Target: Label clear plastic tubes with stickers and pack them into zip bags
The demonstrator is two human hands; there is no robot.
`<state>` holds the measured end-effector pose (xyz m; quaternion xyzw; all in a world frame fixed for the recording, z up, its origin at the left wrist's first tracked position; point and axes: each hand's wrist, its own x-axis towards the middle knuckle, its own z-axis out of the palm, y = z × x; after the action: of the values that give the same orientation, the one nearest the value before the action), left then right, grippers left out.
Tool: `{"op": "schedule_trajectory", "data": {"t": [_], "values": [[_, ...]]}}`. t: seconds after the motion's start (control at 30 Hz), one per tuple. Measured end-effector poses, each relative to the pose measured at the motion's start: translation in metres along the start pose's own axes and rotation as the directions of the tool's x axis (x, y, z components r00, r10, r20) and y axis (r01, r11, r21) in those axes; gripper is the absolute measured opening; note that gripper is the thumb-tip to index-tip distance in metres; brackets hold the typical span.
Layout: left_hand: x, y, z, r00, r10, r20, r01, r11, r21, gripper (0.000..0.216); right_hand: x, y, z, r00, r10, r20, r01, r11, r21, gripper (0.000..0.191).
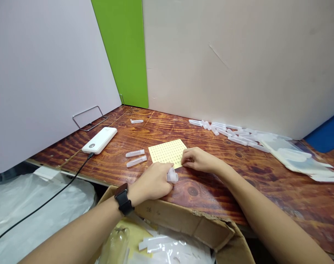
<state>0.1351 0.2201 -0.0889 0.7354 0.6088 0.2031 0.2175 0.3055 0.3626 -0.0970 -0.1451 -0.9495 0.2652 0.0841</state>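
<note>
- Wood-grained tabletop (211, 194), glossy and reddish brown, runs beneath both hands, with a pale panel (238, 66) and a green panel (123, 47) standing well beyond the grip.
- Left hand (156, 180): its grip is narrow, thumb and fingers closed about a translucent tube (173, 176), whose visible end shows on the grip's right side (the rest is hidden, so I cannot tell its full axis).
- Yellow sticker sheet (167, 150), flat on the tabletop, lies just beyond the left grip and to the left of the right one. Its long axis appears to run left to right, the right end slightly farther off.
- Right hand (197, 160): fingertips bunched at the sheet's right edge, so this hand is the nearer to that edge, while the left forefinger reaches over the near one. I cannot tell whether the right grip holds anything.
- Left of the left grip and a little beyond it, two loose tubes (136, 157) lie side by side; farther off is a white power bank (101, 139).
- Beyond the right grip, to its right, a pile of tubes (235, 136) lies near plastic bags (290, 159).
- Below the left grip, nearer the body, sits an open cardboard box (180, 220).
</note>
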Motion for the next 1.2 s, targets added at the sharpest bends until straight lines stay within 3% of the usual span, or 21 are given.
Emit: {"op": "schedule_trajectory", "data": {"t": [0.23,0.4,0.6,0.83,0.97,1.03,1.2], "values": [[0.0,0.001,0.0,1.0,-0.004,-0.006,0.004,1.0,-0.008,0.015,0.001,-0.003,0.005,0.995,0.1,-0.004,-0.1,0.994,-0.052,0.012],[0.001,0.003,-0.002,1.0,-0.001,-0.008,0.001,1.0,-0.029,0.016,0.0,-0.01,0.01,0.99,0.138,-0.038,-0.14,0.987,-0.074,0.02],[0.002,0.002,-0.002,0.999,-0.022,-0.03,0.019,0.997,-0.076,0.016,-0.003,-0.007,0.002,0.986,0.147,-0.076,-0.143,0.989,0.045,0.017],[0.001,0.001,-0.005,0.995,-0.068,-0.077,0.048,0.971,-0.233,0.012,-0.004,-0.027,-0.009,0.987,0.009,-0.162,0.042,0.95,0.308,0.018],[0.0,0.001,-0.007,0.99,-0.106,-0.097,0.049,0.885,-0.464,0.012,-0.006,-0.05,-0.002,0.97,-0.102,-0.22,0.208,0.814,0.542,0.031],[0.0,0.002,-0.007,0.989,-0.107,-0.1,0.04,0.857,-0.514,0.015,-0.007,-0.057,0.001,0.97,-0.108,-0.219,0.219,0.781,0.585,0.034],[0.002,0.002,-0.006,0.992,-0.104,-0.076,0.05,0.855,-0.516,0.015,-0.007,-0.06,0.005,0.979,-0.104,-0.176,0.187,0.799,0.572,0.036]]}}
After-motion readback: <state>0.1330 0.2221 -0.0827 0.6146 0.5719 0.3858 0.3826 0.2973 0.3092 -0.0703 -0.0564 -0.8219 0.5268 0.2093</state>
